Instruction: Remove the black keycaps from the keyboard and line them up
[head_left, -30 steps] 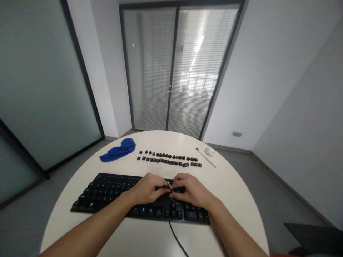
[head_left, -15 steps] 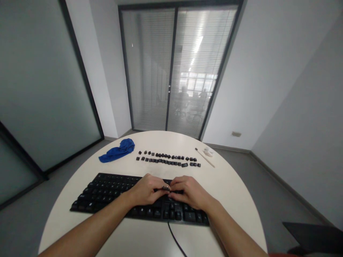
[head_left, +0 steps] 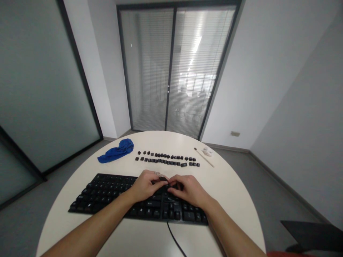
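A: Left hand (head_left: 146,185)?
B: Curled over keyboard (head_left: 107,189) middle, pinching small dark piece (head_left: 162,178).
A: Right hand (head_left: 189,190)?
B: Curled alongside, touching the left; grip hidden, cannot tell.
A: Beyond?
B: Keycaps (head_left: 167,160) in two rows on table (head_left: 227,185).

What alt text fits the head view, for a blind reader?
The left hand and right hand meet over a black keyboard on a round white table, the left pinching a small dark part. Behind lie two rows of loose keycaps, a blue cloth and a thin stick.
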Tool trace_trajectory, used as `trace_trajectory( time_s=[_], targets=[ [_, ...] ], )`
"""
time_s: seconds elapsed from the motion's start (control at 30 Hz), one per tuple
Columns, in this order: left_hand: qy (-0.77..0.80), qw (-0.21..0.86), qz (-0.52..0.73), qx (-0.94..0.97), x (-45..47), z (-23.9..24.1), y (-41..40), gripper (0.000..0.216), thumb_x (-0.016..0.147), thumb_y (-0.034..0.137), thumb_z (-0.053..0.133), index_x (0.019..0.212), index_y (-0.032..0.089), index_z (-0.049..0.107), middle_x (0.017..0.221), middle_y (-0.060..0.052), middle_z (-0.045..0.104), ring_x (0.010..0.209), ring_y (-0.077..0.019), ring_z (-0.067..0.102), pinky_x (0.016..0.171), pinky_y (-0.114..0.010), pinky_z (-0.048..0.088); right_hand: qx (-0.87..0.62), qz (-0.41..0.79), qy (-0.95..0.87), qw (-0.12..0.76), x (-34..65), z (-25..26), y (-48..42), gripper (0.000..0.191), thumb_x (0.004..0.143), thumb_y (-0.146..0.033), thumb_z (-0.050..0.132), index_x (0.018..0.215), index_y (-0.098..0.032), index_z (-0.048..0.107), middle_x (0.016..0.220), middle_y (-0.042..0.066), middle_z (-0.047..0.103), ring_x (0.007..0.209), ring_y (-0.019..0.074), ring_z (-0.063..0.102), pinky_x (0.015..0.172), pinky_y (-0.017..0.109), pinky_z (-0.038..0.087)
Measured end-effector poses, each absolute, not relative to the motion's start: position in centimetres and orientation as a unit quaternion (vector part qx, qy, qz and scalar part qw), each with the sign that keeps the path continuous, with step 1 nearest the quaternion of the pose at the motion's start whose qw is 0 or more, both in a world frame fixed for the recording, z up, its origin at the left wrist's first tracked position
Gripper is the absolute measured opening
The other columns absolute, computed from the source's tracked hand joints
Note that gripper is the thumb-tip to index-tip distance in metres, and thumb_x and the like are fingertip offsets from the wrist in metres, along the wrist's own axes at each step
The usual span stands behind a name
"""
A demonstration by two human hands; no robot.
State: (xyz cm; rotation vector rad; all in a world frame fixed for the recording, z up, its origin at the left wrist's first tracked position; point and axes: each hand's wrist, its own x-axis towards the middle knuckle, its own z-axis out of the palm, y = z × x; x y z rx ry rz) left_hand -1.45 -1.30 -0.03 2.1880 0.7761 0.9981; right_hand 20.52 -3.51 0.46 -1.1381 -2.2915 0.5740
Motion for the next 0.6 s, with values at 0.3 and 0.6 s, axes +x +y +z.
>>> trace_trajectory(
  time_s=[0.3,0.6],
  targets=[
    [0.228,0.275,0.367,0.859,-1.03,0.46,-1.64,0.016,0.089,0.028,0.062,0.096,0.018,0.074,0.091,-0.007,0.072,0.084,-0.0157,0.066,0.078,-0.027,0.051,-0.441,0.183,-0.838,0.265,20.18,0.65,-3.79,0.012,0.082,-0.025,0.061,0.094,-0.022,0.062,0.075,-0.002,0.069,0.063,0.0133,0.063,0.06,0.022,0.043],
    [0.248,0.26,0.359,0.861,-1.03,0.1,-1.48,0.017,0.091,0.029,0.059,0.095,0.018,0.072,0.089,-0.006,0.071,0.082,-0.016,0.064,0.076,-0.028,0.05,-0.406,0.196,-0.851,0.268,20.43,0.84,-3.56,0.019,0.091,-0.026,0.056,0.106,-0.025,0.066,0.097,0.001,0.072,0.086,0.0158,0.066,0.076,0.025,0.046]
  ],
)
